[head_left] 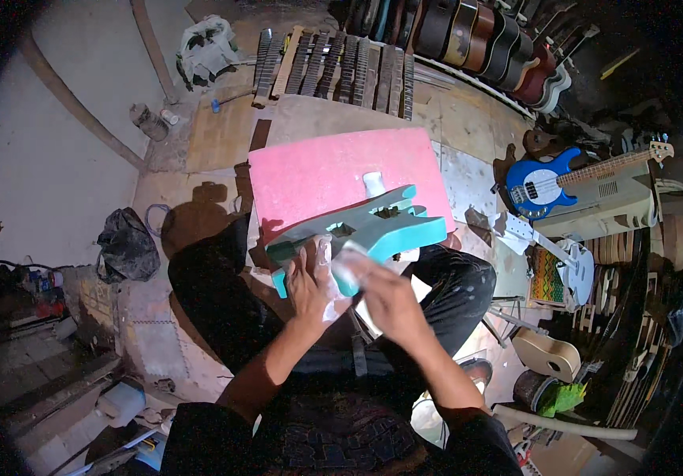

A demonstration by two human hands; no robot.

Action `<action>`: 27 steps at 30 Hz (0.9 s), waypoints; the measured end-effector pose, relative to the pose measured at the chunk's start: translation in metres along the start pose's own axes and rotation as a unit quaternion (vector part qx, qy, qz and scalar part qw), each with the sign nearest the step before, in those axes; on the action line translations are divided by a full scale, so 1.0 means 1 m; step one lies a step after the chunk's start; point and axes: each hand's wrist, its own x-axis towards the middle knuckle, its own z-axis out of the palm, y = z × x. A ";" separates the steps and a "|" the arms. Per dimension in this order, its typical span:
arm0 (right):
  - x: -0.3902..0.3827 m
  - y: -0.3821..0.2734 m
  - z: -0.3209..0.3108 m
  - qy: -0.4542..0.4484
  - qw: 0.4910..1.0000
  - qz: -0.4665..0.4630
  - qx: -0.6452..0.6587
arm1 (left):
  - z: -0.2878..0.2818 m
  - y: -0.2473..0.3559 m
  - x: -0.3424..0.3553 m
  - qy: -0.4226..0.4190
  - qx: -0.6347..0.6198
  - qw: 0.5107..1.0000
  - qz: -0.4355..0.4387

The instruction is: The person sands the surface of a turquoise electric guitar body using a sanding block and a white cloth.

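Note:
A teal electric guitar body (397, 236) with cut-out cavities lies tilted across my lap, over the near part of a pink board (341, 163). My left hand (309, 282), dusted white, grips the body's left end with its fingers over the top face. In my right hand (389, 293) is a small whitish pad (349, 262), pressed to the body's near edge; motion blurs both, so the pad's exact kind is unclear. A small white object (374, 184) rests on the board just beyond the body.
Several guitar necks (333, 67) lie in a row beyond the board. Guitar bodies (468, 36) stand on a rack at the far right. A blue bass guitar (540, 186) and an acoustic guitar body (548, 355) are to the right. A black plastic bag (127, 246) sits left.

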 end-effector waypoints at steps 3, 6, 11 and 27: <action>0.011 0.031 -0.002 0.066 0.992 0.106 -0.029 | 0.004 -0.005 -0.003 -0.014 -0.061 0.998 0.016; 0.001 -0.001 0.010 0.046 0.998 0.038 -0.025 | 0.000 -0.008 -0.001 -0.030 -0.057 0.998 0.018; 0.008 0.019 -0.006 0.026 0.995 0.044 -0.084 | -0.004 0.000 0.003 -0.015 -0.007 0.999 0.039; -0.005 -0.010 0.024 0.055 0.998 0.006 -0.007 | -0.008 -0.008 0.023 -0.014 -0.033 0.999 0.001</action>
